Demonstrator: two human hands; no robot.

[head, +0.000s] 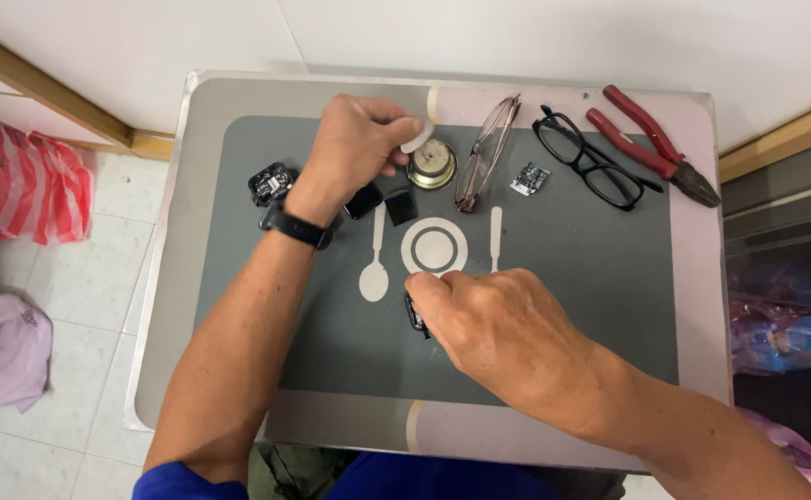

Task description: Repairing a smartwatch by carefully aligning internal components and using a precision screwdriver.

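Grey mat with a printed plate-and-cutlery design covers most of the small tray table, and both hands are working over it. Left hand is reached up toward the far side, wrist bent, black band on the wrist, fingers curled in and pinching a small white pick between thumb and fingertips, right next to a round brass part. Right hand comes in from the lower right, knuckles up, fingers bunched down and pressed together on a small black piece that sits on the mat just below the printed plate; most of it is hidden under the fingers, so can't tell exactly what it is. Two dark square bits lie just under the left hand, and a black gadget sits to its left near the mat edge. Far side is crowded: thin-rimmed glasses, a tiny circuit board, black glasses, and red pliers near the right corner. Nearest half of the mat is bare, so there's room on either side of the right forearm. Table edge drops off to tiled floor on the left.
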